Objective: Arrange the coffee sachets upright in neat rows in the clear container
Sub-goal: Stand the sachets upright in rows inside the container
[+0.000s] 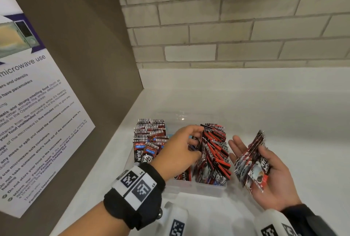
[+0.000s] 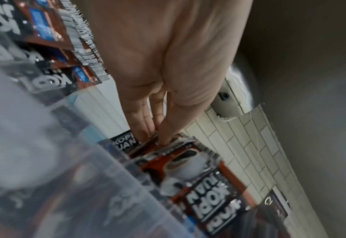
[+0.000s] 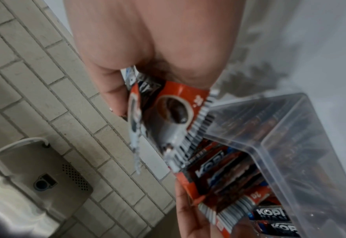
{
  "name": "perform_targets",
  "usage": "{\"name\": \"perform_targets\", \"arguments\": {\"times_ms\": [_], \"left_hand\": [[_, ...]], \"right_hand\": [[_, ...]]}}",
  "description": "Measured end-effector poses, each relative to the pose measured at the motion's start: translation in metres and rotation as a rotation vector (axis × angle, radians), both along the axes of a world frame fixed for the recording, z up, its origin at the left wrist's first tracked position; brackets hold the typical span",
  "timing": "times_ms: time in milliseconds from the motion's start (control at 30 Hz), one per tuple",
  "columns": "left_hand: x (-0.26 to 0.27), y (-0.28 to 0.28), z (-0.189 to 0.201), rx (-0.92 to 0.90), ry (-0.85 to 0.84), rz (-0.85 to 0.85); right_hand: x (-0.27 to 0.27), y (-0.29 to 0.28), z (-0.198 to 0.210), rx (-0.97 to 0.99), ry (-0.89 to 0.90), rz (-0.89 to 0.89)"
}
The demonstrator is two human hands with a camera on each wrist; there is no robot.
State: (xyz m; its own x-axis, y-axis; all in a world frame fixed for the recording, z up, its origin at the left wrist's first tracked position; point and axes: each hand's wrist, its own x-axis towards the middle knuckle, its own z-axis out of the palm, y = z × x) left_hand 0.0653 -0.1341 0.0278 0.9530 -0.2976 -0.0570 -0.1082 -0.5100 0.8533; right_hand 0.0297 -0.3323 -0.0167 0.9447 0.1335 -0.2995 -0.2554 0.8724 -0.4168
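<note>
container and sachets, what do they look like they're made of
Clear container: probably rigid plastic, glossy; its walls are see-through and catch highlights, with sachets visible through them in the right wrist view.
Sachets in the right hand: likely thin laminated film or foil, printed and shiny; they flex and fan out, with serrated edges. Exact film type can't be told.

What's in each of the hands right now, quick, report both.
Left hand: fingers pinching a coffee sachet inside the clear container.
Right hand: palm up, holding a fanned bundle of sachets beside the container.
</note>
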Motion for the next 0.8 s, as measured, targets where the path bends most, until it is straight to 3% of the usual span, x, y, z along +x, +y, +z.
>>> {"name": "perform_targets", "arguments": {"times_ms": [467,800], "left_hand": [[-0.002,-0.004,-0.002,0.163,-0.183,-0.109],[0.007,0.018,0.004,0.172,-0.006,-0.079]], "right_hand": [[0.007,0.004,-0.01,-0.006,-0.011,0.071],[0.006,-0.001,-0.01,0.013,0.002,0.069]]}}
